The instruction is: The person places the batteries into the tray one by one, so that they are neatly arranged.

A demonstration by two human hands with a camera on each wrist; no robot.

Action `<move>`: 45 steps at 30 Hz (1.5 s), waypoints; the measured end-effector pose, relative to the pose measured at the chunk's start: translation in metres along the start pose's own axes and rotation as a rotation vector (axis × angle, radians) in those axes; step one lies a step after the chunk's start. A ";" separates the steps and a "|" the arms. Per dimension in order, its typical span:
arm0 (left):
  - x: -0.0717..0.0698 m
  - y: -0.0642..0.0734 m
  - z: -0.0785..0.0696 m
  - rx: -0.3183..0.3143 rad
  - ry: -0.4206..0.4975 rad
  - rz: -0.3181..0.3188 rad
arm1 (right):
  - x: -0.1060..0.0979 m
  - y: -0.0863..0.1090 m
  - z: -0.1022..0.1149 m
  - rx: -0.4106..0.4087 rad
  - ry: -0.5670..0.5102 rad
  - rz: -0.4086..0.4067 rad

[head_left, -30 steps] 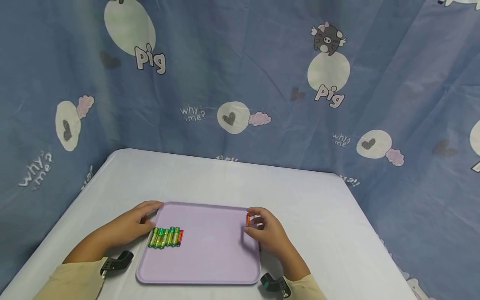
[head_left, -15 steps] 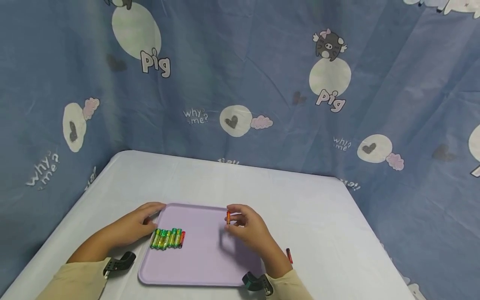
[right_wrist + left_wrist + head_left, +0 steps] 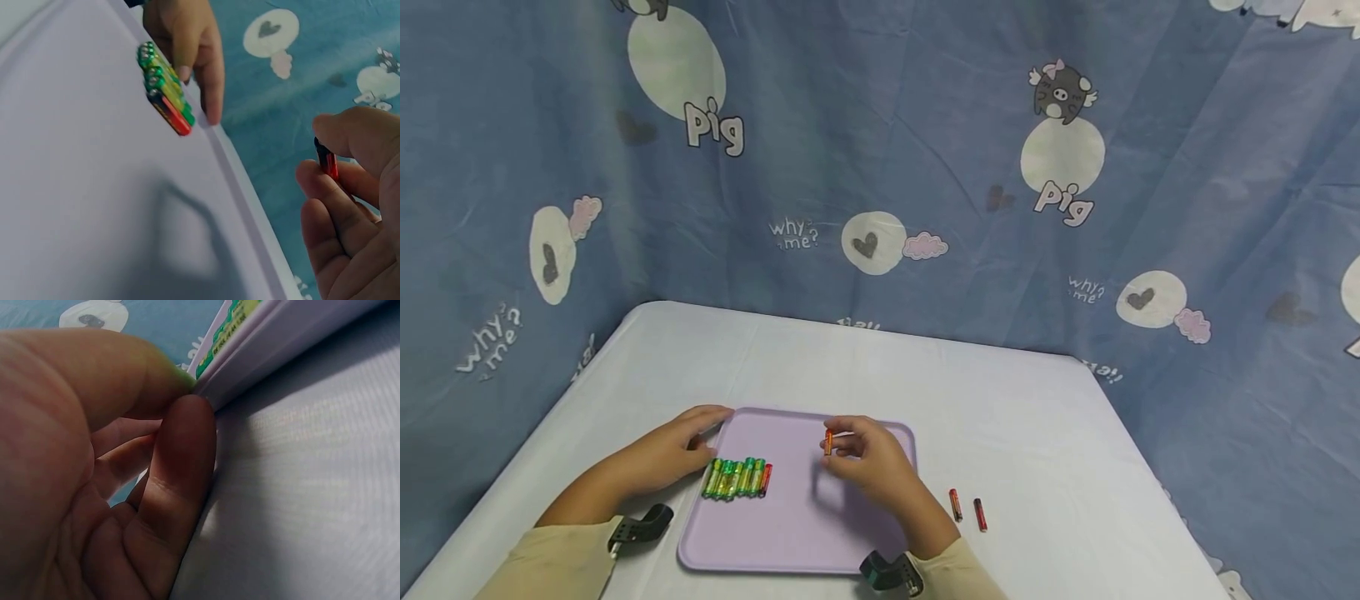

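1. A red battery [image 3: 828, 442] with a black end is pinched in the right hand [image 3: 868, 458], roughly upright and raised above the tray.
2. That hand's thumb is at one end of the battery and a fingertip at the other, so the gap between them is only as wide as the battery; the remaining fingers are loosely bent behind.
3. Beneath it is the lilac tray [image 3: 760, 533], with the hand's shadow falling across its floor.
4. At the tray's left side, green-and-gold batteries [image 3: 733, 479] lie side by side in a row, with a red battery with a black end [image 3: 766, 481] at the row's right end.
5. The left hand [image 3: 662, 450] touches the tray's left edge: thumb at the rim beside the row, forefinger reaching to the far corner, the two well spread.
6. Right of the tray, two more red batteries [image 3: 955, 505] [image 3: 981, 515] lie near each other on the white table [image 3: 1075, 467].
7. Behind hangs a blue patterned curtain [image 3: 940, 167].
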State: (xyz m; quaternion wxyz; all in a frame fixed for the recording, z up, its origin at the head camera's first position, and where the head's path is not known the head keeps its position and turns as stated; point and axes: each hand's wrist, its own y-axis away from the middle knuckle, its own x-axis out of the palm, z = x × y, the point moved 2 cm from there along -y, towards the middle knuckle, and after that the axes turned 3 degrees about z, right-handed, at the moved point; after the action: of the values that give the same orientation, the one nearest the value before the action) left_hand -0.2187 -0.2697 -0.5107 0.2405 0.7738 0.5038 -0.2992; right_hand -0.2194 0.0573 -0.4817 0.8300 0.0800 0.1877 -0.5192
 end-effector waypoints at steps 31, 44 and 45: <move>0.000 0.000 -0.003 0.008 0.000 -0.007 | 0.062 -0.023 0.009 -0.031 0.511 0.132; 0.000 0.000 -0.003 0.022 -0.016 -0.015 | 0.072 -0.025 0.008 -0.067 0.685 0.165; 0.000 0.001 -0.003 0.020 -0.014 -0.016 | 0.072 -0.025 0.009 -0.067 0.686 0.168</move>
State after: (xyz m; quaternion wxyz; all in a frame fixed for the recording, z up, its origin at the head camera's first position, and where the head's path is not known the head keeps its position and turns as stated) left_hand -0.2175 -0.2683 -0.5087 0.2340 0.7701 0.5053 -0.3113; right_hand -0.2117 -0.0168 -0.5001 0.7605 0.2378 0.4653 -0.3855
